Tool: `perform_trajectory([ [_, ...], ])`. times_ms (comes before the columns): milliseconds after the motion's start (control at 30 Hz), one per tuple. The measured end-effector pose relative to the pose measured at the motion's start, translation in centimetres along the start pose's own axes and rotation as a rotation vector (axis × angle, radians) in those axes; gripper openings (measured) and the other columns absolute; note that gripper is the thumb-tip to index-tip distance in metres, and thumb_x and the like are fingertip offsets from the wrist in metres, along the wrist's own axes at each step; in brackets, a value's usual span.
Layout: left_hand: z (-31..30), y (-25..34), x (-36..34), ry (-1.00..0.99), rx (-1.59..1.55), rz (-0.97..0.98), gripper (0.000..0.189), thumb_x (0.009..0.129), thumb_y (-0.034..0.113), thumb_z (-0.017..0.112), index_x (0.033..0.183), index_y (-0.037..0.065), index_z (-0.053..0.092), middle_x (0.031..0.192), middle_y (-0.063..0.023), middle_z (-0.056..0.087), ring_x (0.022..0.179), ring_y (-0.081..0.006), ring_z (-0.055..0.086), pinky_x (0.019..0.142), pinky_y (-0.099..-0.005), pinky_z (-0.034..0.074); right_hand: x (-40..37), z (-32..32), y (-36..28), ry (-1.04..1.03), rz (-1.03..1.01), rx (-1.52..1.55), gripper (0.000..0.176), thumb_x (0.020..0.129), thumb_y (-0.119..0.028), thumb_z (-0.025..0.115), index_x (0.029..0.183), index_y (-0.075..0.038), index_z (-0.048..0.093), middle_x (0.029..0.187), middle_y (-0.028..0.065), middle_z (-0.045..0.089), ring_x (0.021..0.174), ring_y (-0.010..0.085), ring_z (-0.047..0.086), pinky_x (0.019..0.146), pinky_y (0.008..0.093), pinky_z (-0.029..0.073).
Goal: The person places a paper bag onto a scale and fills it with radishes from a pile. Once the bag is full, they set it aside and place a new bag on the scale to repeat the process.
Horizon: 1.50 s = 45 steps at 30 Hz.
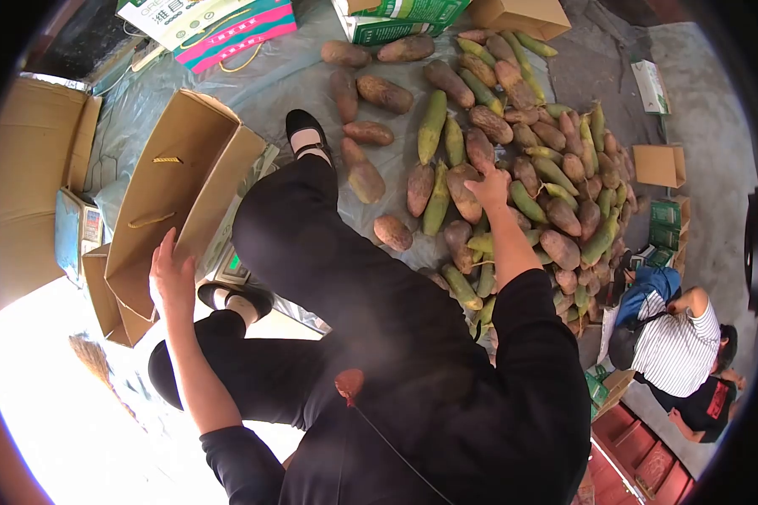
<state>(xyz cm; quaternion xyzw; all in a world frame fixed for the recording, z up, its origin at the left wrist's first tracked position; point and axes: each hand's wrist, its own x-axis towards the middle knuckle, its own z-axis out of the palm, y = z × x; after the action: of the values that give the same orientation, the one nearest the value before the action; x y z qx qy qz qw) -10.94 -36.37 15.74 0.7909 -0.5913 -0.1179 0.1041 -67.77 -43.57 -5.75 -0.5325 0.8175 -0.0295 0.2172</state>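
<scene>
A heap of long radishes (564, 215), some green and many brown as if coated in soil, lies on the right side of the floor. My right hand (490, 187) reaches over its near edge, fingers apart, fingertips right at a brown radish (463, 192). On the left, my left hand (173, 273) is held with its fingers stretched out beside a tall open cardboard box (181, 168) with yellow rope handles. The hand overlaps the box's lower edge in this view and grips nothing visible.
Loose radishes (385, 94) lie near my shoe (307, 133) on plastic sheeting. A scale with a green display (233, 263) sits partly behind my knee. Printed gift boxes (236, 34) stand at the top. A person in a striped shirt (674, 345) is at the right, with another person beside.
</scene>
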Motion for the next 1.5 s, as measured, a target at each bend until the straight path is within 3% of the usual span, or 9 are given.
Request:
perform_trajectory([
  [133, 0.2, -0.2, 0.3, -0.07, 0.119, -0.067, 0.033, 0.077, 0.007, 0.062, 0.11, 0.006, 0.06, 0.098, -0.0157, 0.061, 0.092, -0.0339, 0.059, 0.078, -0.0402, 0.047, -2.1, -0.2, -3.9, -0.078, 0.161, -0.194, 0.081, 0.065, -0.029, 0.08, 0.132, -0.01, 0.041, 0.132, 0.0127, 0.044, 0.124, 0.0315, 0.039, 0.096, 0.0477, 0.04],
  [267, 0.6, -0.1, 0.0, -0.036, 0.196, -0.034, 0.018, 0.079, 0.009, 0.061, 0.096, 0.004, 0.061, 0.086, -0.0158, 0.06, 0.084, -0.0355, 0.059, 0.072, -0.0422, 0.046, -3.4, 1.4, -5.3, 0.004, 0.215, -0.263, 0.082, 0.063, -0.03, 0.081, 0.131, -0.013, 0.039, 0.131, 0.0108, 0.044, 0.122, 0.031, 0.041, 0.094, 0.0498, 0.04],
  [467, 0.5, 0.0, -0.3, -0.027, 0.197, -0.025, 0.019, 0.077, 0.008, 0.061, 0.096, 0.004, 0.059, 0.086, -0.0155, 0.059, 0.084, -0.0356, 0.058, 0.07, -0.0429, 0.046, -5.6, 2.7, -2.7, 0.137, 0.006, -0.175, 0.083, 0.061, -0.032, 0.082, 0.129, -0.015, 0.038, 0.129, 0.0098, 0.046, 0.121, 0.0307, 0.042, 0.091, 0.0515, 0.04],
  [567, 0.7, -1.0, -0.6, -0.003, 0.191, -0.009, 0.024, 0.076, 0.008, 0.063, 0.099, 0.006, 0.059, 0.089, -0.0135, 0.06, 0.085, -0.0345, 0.059, 0.072, -0.0426, 0.048, -4.8, 2.2, -4.4, 0.074, 0.149, -0.187, 0.092, 0.058, -0.032, 0.084, 0.134, -0.018, 0.034, 0.132, 0.0053, 0.043, 0.122, 0.0284, 0.04, 0.091, 0.0508, 0.04],
  [933, 0.3, -1.0, -0.5, -0.021, 0.171, -0.061, 0.018, 0.073, 0.002, 0.059, 0.09, 0.006, 0.059, 0.084, -0.0122, 0.059, 0.086, -0.0327, 0.058, 0.073, -0.0428, 0.047, -3.9, 2.1, -6.1, 0.009, 0.098, -0.341, 0.089, 0.058, -0.033, 0.081, 0.132, -0.015, 0.036, 0.129, 0.0067, 0.045, 0.121, 0.0285, 0.042, 0.093, 0.0501, 0.04],
  [1033, 0.1, -0.5, -0.6, -0.06, 0.175, -0.141, 0.013, 0.078, 0.005, 0.056, 0.09, 0.008, 0.059, 0.086, -0.0112, 0.061, 0.089, -0.0306, 0.059, 0.075, -0.0416, 0.049, -4.5, 2.0, -5.4, 0.084, 0.121, -0.254, 0.088, 0.059, -0.033, 0.081, 0.132, -0.013, 0.036, 0.129, 0.0086, 0.045, 0.121, 0.0303, 0.043, 0.095, 0.0506, 0.04],
  [1167, 0.4, -1.2, -0.6, -0.044, 0.12, -0.133, 0.015, 0.079, 0.004, 0.052, 0.091, 0.008, 0.06, 0.085, -0.0115, 0.062, 0.086, -0.0314, 0.06, 0.073, -0.0421, 0.049, -4.0, 0.5, -5.3, 0.203, 0.084, 0.289, 0.09, 0.059, -0.026, 0.084, 0.132, -0.002, 0.038, 0.13, 0.019, 0.045, 0.119, 0.0339, 0.046, 0.098, 0.0441, 0.04],
  [1300, 0.4, -1.5, -0.4, -0.006, 0.09, -0.117, 0.017, 0.078, 0.003, 0.051, 0.091, 0.008, 0.06, 0.085, -0.0116, 0.062, 0.085, -0.0321, 0.061, 0.072, -0.0425, 0.049, -3.8, -5.1, -11.6, 0.144, -0.029, 0.686, 0.088, 0.059, -0.021, 0.084, 0.131, 0.003, 0.038, 0.127, 0.017, 0.046, 0.116, 0.0283, 0.047, 0.098, 0.0377, 0.039],
  [1500, 0.5, -1.9, -0.3, -0.002, 0.079, -0.108, 0.014, 0.077, 0.006, 0.056, 0.09, 0.009, 0.059, 0.086, -0.0121, 0.062, 0.086, -0.0329, 0.06, 0.074, -0.0424, 0.048, -5.0, -14.6, -27.6, -0.016, -0.64, 1.189, 0.08, 0.062, -0.006, 0.077, 0.13, 0.002, 0.037, 0.124, 0.013, 0.046, 0.113, 0.0236, 0.049, 0.1, 0.0382, 0.038],
])
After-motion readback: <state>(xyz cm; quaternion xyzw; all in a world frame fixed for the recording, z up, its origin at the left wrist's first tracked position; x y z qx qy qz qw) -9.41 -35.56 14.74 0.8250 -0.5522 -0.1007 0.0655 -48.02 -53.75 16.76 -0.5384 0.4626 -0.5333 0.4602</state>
